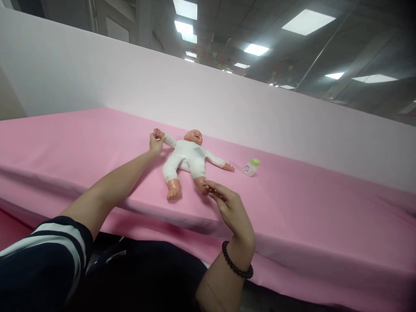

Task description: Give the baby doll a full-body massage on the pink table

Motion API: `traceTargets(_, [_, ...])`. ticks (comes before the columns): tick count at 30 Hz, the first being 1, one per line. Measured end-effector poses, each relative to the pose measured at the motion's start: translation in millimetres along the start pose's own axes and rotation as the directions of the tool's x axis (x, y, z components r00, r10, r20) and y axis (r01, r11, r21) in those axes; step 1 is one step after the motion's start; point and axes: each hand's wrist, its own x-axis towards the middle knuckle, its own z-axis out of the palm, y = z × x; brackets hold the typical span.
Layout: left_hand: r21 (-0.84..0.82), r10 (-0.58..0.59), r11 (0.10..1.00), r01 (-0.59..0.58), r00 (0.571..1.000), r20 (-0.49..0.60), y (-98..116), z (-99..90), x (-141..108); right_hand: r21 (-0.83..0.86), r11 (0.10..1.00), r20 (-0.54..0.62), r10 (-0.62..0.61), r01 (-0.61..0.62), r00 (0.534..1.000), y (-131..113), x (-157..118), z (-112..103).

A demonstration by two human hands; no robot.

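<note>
A baby doll with a white cloth body lies on its back on the pink-covered table, head toward the wall. My left hand is closed on the doll's hand at the left, its arm stretched outward. At the doll's foot on the right, my right hand has its fingers and thumb closed round the toes. The doll's other arm lies stretched to the right, and its other foot rests untouched near the table's front.
A small clear bottle with a green cap lies right of the doll's outstretched hand. Behind the table runs a white partition. The table's front edge, draped in pink cloth, is close to my body.
</note>
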Motion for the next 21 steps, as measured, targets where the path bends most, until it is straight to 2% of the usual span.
traceTargets(3, [0.085, 0.14, 0.984, -0.154, 0.979, 0.15, 12.8, 11.4, -14.1, -0.027, 0.992, -0.11, -0.124, 0.121, 0.986, -8.4, 18.5, 11.4])
traceTargets(5, [0.121, 0.216, 0.957, -0.263, 0.927, 0.307, 21.2, 15.2, -24.0, -0.02, 0.982, -0.126, -0.188, 0.187, 0.974, -9.2, 34.8, 23.9])
traceTargets(8, [0.158, 0.263, 0.91, -0.384, 0.827, 0.497, 29.7, 13.4, -33.5, 0.015, 0.979, -0.121, -0.202, 0.205, 0.972, -3.0, 58.6, 46.9])
traceTargets(10, [0.177, 0.268, 0.888, -0.424, 0.79, 0.552, 32.2, 10.0, -35.5, 0.011, 0.983, -0.145, -0.18, 0.184, 0.973, 2.3, 70.0, 60.9])
traceTargets(11, [0.187, 0.268, 0.882, -0.433, 0.786, 0.557, 32.8, 8.7, -35.7, 0.004, 0.984, -0.159, -0.174, 0.177, 0.972, 4.1, 73.4, 66.0])
traceTargets(13, [0.207, 0.263, 0.881, -0.427, 0.802, 0.536, 32.7, 7.9, -35.1, -0.006, 0.984, -0.181, -0.179, 0.181, 0.967, 5.0, 75.4, 70.7])
traceTargets(16, [0.232, 0.234, 0.904, -0.36, 0.868, 0.437, 28.9, 10.4, -31.4, 0.025, 0.98, -0.206, -0.187, 0.196, 0.961, 0.6, 65.8, 61.5])
traceTargets(19, [0.247, 0.152, 0.945, -0.214, 0.957, 0.247, 19.2, 12.0, -22.1, 0.093, 0.985, -0.186, -0.127, 0.146, 0.974, -3.9, 44.3, 39.0])
traceTargets(21, [0.242, 0.065, 0.966, -0.086, 0.993, 0.097, 10.7, 10.1, -13.1, 0.125, 0.99, -0.127, -0.053, 0.069, 0.99, -3.0, 27.1, 23.1])
